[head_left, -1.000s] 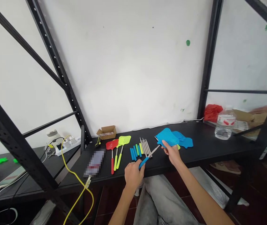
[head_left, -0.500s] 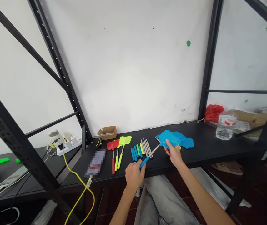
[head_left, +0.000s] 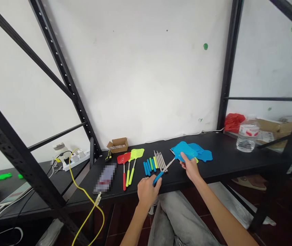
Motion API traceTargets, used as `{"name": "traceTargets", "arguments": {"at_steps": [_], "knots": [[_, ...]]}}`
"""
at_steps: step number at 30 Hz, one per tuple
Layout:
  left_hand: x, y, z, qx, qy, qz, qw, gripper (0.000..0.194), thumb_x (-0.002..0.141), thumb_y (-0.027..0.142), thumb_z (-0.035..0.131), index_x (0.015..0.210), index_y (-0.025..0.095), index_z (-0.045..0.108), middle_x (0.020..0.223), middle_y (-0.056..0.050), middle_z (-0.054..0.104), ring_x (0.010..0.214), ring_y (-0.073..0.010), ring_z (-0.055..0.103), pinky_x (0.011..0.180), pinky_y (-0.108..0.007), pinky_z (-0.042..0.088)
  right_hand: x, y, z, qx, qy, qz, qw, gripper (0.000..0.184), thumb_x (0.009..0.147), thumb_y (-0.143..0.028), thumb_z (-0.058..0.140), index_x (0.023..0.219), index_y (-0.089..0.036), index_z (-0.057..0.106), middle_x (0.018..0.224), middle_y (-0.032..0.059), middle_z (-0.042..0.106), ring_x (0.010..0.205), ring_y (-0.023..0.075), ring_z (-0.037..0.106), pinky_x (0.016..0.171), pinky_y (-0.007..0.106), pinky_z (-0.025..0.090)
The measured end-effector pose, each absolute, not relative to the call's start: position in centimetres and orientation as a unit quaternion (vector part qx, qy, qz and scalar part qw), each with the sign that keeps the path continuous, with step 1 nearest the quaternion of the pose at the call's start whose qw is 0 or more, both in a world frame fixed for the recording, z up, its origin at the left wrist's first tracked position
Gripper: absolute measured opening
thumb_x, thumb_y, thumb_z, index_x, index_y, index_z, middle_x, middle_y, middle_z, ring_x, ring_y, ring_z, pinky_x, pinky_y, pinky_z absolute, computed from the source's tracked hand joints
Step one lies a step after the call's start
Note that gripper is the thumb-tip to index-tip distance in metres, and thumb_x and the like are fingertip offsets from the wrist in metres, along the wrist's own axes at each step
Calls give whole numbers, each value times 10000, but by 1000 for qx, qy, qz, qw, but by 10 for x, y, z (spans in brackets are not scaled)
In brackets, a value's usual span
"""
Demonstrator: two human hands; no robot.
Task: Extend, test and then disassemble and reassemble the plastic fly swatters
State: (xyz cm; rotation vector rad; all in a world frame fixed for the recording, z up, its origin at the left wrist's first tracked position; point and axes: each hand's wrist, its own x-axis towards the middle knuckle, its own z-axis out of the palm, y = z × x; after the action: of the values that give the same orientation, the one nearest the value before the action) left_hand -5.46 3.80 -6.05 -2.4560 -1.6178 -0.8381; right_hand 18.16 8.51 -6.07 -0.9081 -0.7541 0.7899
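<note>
A blue fly swatter (head_left: 184,150) with a metal rod and a blue grip is held across both hands, tilted up to the right. My left hand (head_left: 147,191) is closed round its blue grip. At the other end my right hand (head_left: 189,167) pinches the lower edge of the blue head. More blue swatter heads (head_left: 202,153) lie behind and right of it, a yellow-green bit under them. Several loose blue and yellow-green grips (head_left: 149,166) lie in a row beside several metal rods (head_left: 160,160). To the left rest a red swatter (head_left: 124,171) and two yellow-green swatters (head_left: 132,171).
A small cardboard box (head_left: 117,145), a yellow-black tool (head_left: 108,156) and a blurred phone (head_left: 105,179) with a yellow cable (head_left: 84,195) are on the left. A water bottle (head_left: 248,135) stands at right. Black shelf posts (head_left: 229,65) flank the black shelf top.
The view has shifted very slightly. Both hands keep the same hold on the blue fly swatter, and the other things stay in place.
</note>
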Motion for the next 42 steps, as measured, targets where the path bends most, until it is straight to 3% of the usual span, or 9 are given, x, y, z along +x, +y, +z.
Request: {"name": "traceTargets", "arguments": {"at_steps": [11,42], "knots": [[-55,37,-59,-807,-519,-279,50,444,986,500,331,776,219,604,634,-26,595,629,-173,556,558,-258,230,181,84,-59,-409,-341,367,763,395,716,-506,752,614,-172,567,520,11,566,448,102,474,380,215,291],[-53,33,-53,-801,-534,-267,47,387,951,460,424,705,215,597,613,-19,585,638,-160,564,563,-266,229,179,80,-56,-409,-390,396,724,445,745,-574,695,605,-171,569,531,18,575,451,109,487,395,231,278]]}}
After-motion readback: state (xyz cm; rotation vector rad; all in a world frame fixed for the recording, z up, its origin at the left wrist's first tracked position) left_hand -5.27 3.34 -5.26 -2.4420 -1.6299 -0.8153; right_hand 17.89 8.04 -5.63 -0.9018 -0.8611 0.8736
